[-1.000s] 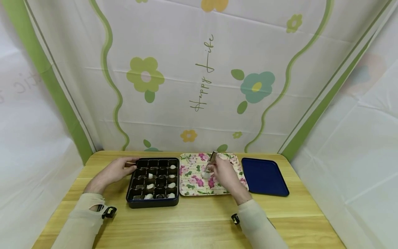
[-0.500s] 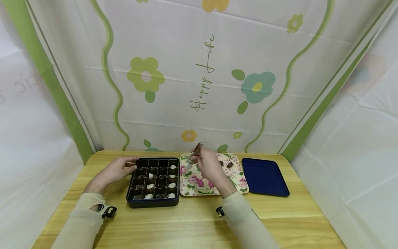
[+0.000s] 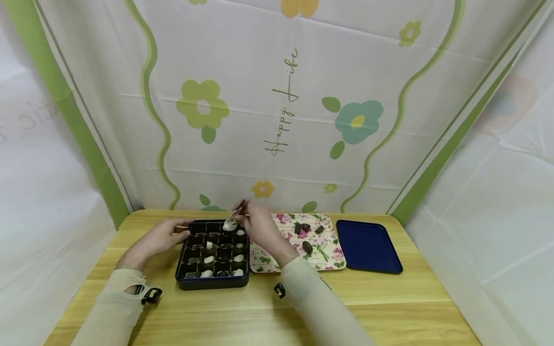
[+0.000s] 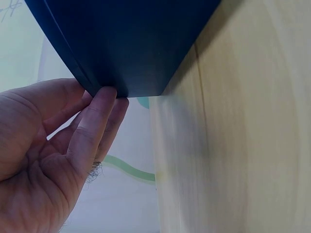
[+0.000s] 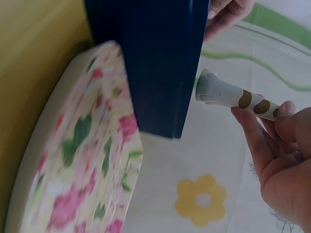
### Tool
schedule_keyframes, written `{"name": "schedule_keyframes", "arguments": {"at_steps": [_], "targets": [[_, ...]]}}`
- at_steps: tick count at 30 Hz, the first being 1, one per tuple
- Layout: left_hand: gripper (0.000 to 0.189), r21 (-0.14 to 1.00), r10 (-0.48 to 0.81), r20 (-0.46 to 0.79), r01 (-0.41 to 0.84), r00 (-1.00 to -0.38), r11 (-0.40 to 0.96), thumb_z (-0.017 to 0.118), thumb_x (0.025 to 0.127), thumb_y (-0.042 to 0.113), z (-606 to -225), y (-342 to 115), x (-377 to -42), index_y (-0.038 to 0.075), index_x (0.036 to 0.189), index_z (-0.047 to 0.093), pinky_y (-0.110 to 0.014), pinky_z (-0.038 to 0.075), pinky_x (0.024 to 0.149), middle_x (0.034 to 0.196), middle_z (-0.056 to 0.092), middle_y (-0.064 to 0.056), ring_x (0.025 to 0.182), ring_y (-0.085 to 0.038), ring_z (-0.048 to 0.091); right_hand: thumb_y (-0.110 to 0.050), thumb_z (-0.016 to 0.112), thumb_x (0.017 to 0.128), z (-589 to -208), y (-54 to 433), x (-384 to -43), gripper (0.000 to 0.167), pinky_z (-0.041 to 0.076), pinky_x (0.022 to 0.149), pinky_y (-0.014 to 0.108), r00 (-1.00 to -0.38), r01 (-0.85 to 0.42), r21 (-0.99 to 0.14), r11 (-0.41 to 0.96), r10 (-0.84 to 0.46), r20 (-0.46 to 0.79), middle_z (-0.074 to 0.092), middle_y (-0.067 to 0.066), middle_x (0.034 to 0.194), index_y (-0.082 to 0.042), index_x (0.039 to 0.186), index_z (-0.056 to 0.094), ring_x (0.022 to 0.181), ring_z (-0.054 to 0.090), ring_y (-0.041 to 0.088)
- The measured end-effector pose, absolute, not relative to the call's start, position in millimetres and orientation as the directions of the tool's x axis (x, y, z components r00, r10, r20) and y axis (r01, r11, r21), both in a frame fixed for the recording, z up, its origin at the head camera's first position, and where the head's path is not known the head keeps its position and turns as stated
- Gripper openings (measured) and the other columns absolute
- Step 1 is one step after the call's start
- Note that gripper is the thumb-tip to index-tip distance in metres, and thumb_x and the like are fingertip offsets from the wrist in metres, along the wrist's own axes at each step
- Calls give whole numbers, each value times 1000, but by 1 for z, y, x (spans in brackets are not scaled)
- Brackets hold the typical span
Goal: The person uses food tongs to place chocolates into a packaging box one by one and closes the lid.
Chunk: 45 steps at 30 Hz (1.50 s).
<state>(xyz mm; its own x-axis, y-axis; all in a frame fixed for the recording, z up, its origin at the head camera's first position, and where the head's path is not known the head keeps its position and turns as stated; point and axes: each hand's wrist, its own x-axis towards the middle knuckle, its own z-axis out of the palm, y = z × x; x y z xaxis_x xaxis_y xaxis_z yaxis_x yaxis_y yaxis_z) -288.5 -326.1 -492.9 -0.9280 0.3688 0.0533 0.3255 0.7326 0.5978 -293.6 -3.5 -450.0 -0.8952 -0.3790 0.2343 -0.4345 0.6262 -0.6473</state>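
A dark blue box with a divided black insert sits at left centre on the table. White pieces and some dark ones lie in several of its compartments. My left hand rests on the box's far left corner, fingers fairly straight against its wall. My right hand holds slim white cat-paw tongs with brown spots. In the head view their pale tip is over the box's back row, near the right corner. Whether a piece is between the tips, I cannot tell.
A floral tray stands against the box's right side. Several dark brown pieces, chocolate-like, lie on it, one an oval piece. Farther right is a flat blue lid or tray. A printed curtain hangs behind the table.
My right hand has carried the tongs leftward from the floral tray to the box's back row, uncovering the dark pieces on the tray. The left hand stays at the box corner.
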Motion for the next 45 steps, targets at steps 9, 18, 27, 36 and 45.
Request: {"name": "schedule_keyframes", "arguments": {"at_steps": [9, 18, 27, 36, 45], "targets": [[47, 600, 376, 70, 340, -924, 724, 69, 117, 7, -494, -328, -290, -14, 159, 62, -75, 63, 116, 159, 65, -43, 136, -61, 73, -24, 65, 121, -448, -42, -302, 18, 66, 84, 16, -874, -469, -596, 651, -441, 206, 85, 1, 121, -15, 133, 75, 103, 82, 9], [46, 580, 366, 77, 340, -927, 741, 70, 117, 8, -491, -326, -289, -13, 157, 65, -78, 58, 120, 158, 67, -41, 144, -63, 68, -25, 64, 121, -456, -54, -306, 19, 69, 92, 22, -871, -459, -616, 640, -459, 173, 86, 2, 124, -15, 134, 74, 111, 83, 14], [46, 583, 369, 76, 342, -926, 738, 70, 117, 8, -491, -327, -289, -13, 158, 64, -77, 60, 119, 158, 67, -41, 141, -62, 70, -28, 63, 123, -451, -31, -301, 26, 72, 97, 28, -897, -396, -697, 597, -412, 157, 84, 2, 138, -17, 146, 71, 122, 85, 17], [46, 598, 356, 49, 313, -933, 738, 69, 118, 8, -492, -326, -287, -12, 159, 64, -76, 60, 120, 162, 64, -41, 142, -61, 70, -28, 66, 121, -449, 18, -290, 31, 74, 106, 37, -911, -393, -668, 632, -369, 186, 86, 4, 138, -14, 148, 73, 124, 85, 22], [46, 582, 346, 47, 307, -937, 753, 69, 118, 10, -490, -323, -286, -12, 159, 64, -78, 57, 122, 163, 62, -41, 146, -63, 66, -25, 67, 122, -449, 79, -286, 30, 75, 104, 50, -932, -358, -688, 631, -291, 217, 86, 11, 136, -10, 147, 71, 120, 87, 31]]}}
